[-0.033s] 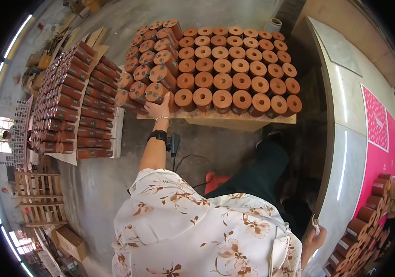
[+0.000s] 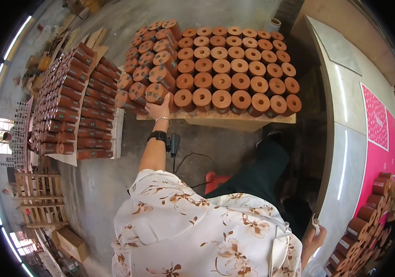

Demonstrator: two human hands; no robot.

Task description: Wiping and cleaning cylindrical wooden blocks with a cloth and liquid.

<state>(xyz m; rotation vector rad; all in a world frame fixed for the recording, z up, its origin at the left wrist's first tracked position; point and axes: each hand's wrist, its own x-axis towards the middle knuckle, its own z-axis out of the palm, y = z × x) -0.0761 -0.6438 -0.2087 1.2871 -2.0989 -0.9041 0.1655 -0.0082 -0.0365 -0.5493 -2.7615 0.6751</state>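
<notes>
My left hand [image 2: 158, 110] is closed round the near end of a film-wrapped brown roll [image 2: 157, 93] with dark printing, at the front corner of the wrapped rolls. Its thumb presses the roll's right side. Beside it, several bare brown rolls [image 2: 221, 99] stand upright in rows, centre holes facing up, on a wooden board [image 2: 234, 117]. Low on the right, my right hand [image 2: 315, 241] is closed near the edge of a long grey table. A small whitish thing [image 2: 316, 224], too small to name, sticks up from its fingers.
To the left, wrapped rolls [image 2: 63, 99] are stacked high on a pallet. The grey table [image 2: 347, 152] runs along my right, with a pink sheet [image 2: 382, 134] and more brown rolls [image 2: 368, 213]. A black cable [image 2: 193, 157] and a red thing [image 2: 216, 181] lie below. Wooden pallets [image 2: 40, 198] stand lower left.
</notes>
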